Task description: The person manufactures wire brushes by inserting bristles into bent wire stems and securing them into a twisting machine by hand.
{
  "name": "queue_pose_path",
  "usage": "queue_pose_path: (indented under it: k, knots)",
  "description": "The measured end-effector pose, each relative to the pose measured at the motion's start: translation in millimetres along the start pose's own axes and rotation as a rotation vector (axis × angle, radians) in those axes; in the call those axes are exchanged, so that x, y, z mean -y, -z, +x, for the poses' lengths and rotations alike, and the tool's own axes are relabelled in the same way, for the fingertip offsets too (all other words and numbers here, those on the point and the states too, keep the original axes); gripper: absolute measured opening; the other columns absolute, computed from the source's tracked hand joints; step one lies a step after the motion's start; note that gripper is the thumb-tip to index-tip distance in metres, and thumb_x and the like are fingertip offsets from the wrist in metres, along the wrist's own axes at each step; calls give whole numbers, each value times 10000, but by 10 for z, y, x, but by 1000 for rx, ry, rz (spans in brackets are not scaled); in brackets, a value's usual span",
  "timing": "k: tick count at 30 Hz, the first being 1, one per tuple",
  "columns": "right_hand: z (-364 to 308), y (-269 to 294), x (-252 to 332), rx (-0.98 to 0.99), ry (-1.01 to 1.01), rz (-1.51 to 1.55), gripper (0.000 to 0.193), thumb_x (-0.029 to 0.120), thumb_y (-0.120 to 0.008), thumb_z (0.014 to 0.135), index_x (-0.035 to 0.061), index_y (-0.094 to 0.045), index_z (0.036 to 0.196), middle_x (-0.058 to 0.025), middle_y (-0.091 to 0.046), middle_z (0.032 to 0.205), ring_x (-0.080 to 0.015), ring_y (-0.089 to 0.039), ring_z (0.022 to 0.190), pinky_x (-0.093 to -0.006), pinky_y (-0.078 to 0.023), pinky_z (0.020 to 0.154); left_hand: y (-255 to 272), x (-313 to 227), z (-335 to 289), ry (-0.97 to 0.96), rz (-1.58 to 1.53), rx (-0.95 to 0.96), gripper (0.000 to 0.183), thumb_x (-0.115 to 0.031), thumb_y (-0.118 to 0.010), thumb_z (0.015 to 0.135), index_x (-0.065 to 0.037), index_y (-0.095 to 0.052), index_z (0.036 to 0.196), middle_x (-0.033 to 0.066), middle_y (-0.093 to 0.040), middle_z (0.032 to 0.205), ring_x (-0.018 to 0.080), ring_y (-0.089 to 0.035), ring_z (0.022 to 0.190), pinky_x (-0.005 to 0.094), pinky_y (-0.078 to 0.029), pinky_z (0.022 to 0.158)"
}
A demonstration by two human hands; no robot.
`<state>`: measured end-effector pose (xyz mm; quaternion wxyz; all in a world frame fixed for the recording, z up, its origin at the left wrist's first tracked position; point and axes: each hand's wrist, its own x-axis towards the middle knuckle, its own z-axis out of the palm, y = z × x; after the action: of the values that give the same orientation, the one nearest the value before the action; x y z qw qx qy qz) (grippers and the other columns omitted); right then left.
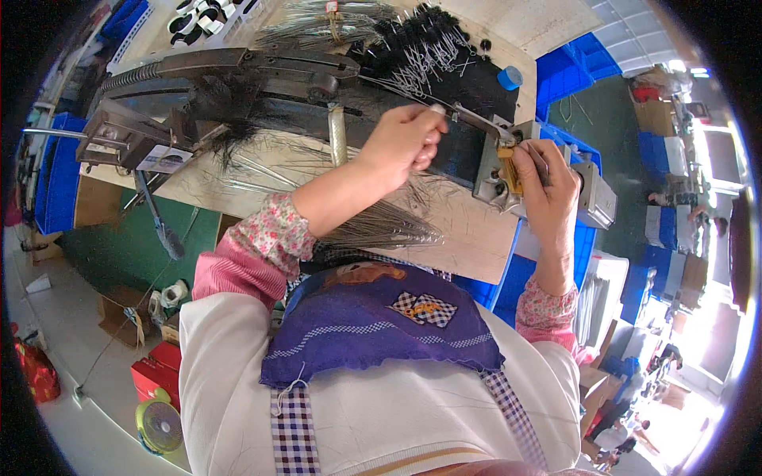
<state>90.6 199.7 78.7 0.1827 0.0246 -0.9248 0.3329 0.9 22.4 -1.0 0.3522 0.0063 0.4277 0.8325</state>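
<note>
My left hand (403, 143) is closed in a pinch over the work table, beside a thin metal rod or bar that runs toward the right. What lies between its fingertips is too small to make out. My right hand (553, 184) is wrapped round a brass-coloured block (509, 168) on a metal fixture (490, 189) at the table's right end. Behind my left hand lies a pile of black-bristled brushes with looped wire handles (421, 55). Loose bent wires (385, 224) are spread on the table close to my apron.
A long dark metal machine (298, 75) crosses the table's left side, with black bristles (226, 103) heaped on it. A bundle of wires (333, 28) lies at the back. A blue round object (509, 77) sits by the brushes. Blue bins (567, 67) stand at the right.
</note>
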Motion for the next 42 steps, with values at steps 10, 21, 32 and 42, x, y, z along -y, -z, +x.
queue_pose_path:
  k: [10, 21, 32, 42]
  knots:
    - [1025, -894, -179, 411, 406, -55, 228, 81, -569, 812, 38, -631, 1027, -193, -652, 896, -381, -617, 890, -435, -496, 749, 99, 21, -67, -344, 58, -283, 271, -278, -530, 973, -53, -547, 823, -32, -410, 564, 67, -341, 418, 231, -233, 385]
    - [1205, -682, -90, 716, -106, 440, 282, 151, -576, 919, -25, -628, 1134, -59, -650, 813, -118, -623, 686, -261, -523, 637, 160, -53, -59, -261, 110, -265, 404, -420, -460, 987, -32, -560, 936, 36, -545, 685, 140, -554, 593, 259, -459, 542]
    - [1124, -497, 76, 179, 332, -356, 312, 115, -583, 861, 42, -604, 1164, -175, -600, 982, -344, -570, 938, -426, -469, 816, 96, -354, -177, -111, -660, 80, 800, -643, -317, 930, 93, -410, 1231, 205, -511, 1192, 323, -470, 1194, 408, -374, 1051]
    - [974, -688, 65, 225, 200, 132, 142, 112, -679, 763, 110, -719, 899, -76, -621, 777, -225, -608, 745, -344, -414, 764, 131, -215, -298, -226, -624, 9, 699, -565, -324, 967, 58, -394, 1278, 172, -498, 1297, 290, -447, 1262, 404, -302, 1122]
